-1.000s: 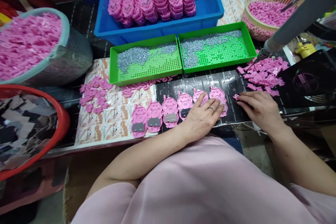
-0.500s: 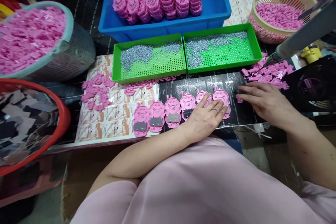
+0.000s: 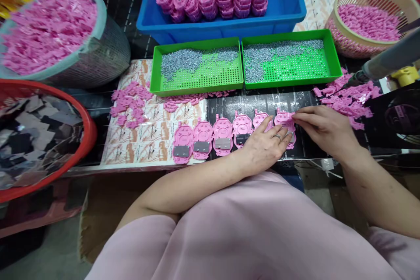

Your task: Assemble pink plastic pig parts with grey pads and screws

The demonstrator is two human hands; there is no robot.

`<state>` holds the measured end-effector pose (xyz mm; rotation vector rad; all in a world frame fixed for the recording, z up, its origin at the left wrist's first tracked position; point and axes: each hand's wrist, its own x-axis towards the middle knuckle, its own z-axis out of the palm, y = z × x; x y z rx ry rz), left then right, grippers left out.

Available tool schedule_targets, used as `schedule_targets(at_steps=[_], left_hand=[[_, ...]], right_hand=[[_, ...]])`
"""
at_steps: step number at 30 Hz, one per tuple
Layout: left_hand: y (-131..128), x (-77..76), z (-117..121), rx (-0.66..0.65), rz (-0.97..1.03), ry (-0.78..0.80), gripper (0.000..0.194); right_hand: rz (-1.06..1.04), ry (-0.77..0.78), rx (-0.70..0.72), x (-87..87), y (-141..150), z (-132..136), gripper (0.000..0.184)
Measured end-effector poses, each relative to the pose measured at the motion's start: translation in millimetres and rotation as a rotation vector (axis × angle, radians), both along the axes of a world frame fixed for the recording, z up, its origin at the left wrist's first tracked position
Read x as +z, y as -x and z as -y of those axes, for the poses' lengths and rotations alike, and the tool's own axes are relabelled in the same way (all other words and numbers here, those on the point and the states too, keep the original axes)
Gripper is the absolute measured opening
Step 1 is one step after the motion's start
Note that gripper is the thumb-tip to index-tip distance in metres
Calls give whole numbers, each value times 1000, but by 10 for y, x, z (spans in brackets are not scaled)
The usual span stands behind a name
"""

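A row of pink plastic casings (image 3: 223, 129) lies along the table's front edge, several with a dark or grey plate across the lower part. My left hand (image 3: 267, 144) rests over the right end of the row, fingers stretched out, its fingertips on the rightmost casing (image 3: 281, 118). It partly hides the casings beneath. At the top of that last casing, my right hand (image 3: 324, 129) pinches a small pink plastic piece (image 3: 289, 116) between thumb and fingers. The piece is mostly covered by the fingertips.
Two green trays (image 3: 200, 89) of small screws stand behind the row. Beyond is a blue bin (image 3: 219, 30) of stacked casings. Pink parts fill a basket (image 3: 114, 48) at left; a red basket (image 3: 88, 127) holds plates. A grey tool (image 3: 387, 63) slants above loose pink pieces (image 3: 357, 96).
My right hand has moved left from the bare tabletop to the rightmost casing, its fingers now pinched on the small pink piece. My left hand stays on the row. The view has shifted slightly.
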<state>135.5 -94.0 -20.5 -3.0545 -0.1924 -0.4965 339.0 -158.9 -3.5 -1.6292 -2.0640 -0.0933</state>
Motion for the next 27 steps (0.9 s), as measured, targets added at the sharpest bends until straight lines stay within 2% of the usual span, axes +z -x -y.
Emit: schedule_targets(at_steps=[6,10,14,17,22,27], left_hand=[[-15,-3,19,14,-23,-5,32],[-16,-20,34,27,9,-32,33],[-12,-20,34,15,21,-26,32],[-6,-16,25,9,11,-20,31],[1,-7,-6,-3,33,-5,27],[-3,3,-29,-15,16,11,25]], right_hand=[[193,-10,109,-108,52,-221,19],[421,-12,146,-17,97,-227,20],[573,32,94,76,208,-165,22],[589,96,9,72,286,-100,23],[578,110,-88,0,367,-18,30],[526,204,-122,16,391,-55,28]])
